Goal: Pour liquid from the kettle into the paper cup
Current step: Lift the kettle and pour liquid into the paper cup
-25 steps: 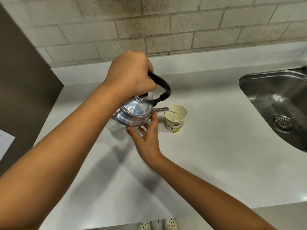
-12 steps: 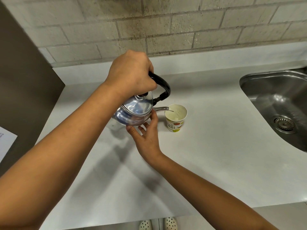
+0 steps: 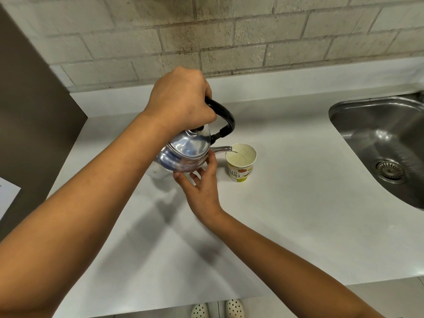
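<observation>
A shiny metal kettle (image 3: 183, 152) with a black arched handle hangs tilted above the white counter (image 3: 298, 203), its spout over the rim of a paper cup (image 3: 241, 164). A thin stream of liquid runs from the spout into the cup. My left hand (image 3: 181, 102) is closed around the top of the handle. My right hand (image 3: 202, 182) touches the kettle's underside and lower side with spread fingers, thumb up against the body near the spout. The cup stands upright on the counter, printed with dark lettering and green and orange patches.
A steel sink (image 3: 385, 143) with a drain is set into the counter at the right. A brick wall (image 3: 229, 37) backs the counter. A dark panel (image 3: 29, 111) stands at the left, with a white sheet of paper (image 3: 6, 196) on it.
Almost nothing has moved. The kettle stays tilted over the cup with both hands in the same places, and liquid keeps running from the spout.
</observation>
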A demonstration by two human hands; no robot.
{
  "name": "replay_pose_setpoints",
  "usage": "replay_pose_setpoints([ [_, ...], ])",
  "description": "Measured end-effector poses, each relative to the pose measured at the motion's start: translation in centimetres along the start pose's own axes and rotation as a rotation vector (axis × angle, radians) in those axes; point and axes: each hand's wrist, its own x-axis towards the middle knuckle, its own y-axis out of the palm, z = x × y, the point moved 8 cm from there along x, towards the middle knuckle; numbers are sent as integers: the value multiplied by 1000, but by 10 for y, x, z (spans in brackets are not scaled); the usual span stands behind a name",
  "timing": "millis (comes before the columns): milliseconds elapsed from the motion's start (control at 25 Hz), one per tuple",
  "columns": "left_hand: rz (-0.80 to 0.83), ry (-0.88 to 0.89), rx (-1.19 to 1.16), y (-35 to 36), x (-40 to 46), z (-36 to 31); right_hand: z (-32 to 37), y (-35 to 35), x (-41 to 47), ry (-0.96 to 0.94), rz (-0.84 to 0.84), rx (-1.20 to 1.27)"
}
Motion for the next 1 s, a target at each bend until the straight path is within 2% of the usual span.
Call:
replay_pose_setpoints([
  [1000,37,10,28,0,-2,-4,-1,3,-2,-12,9,15],
])
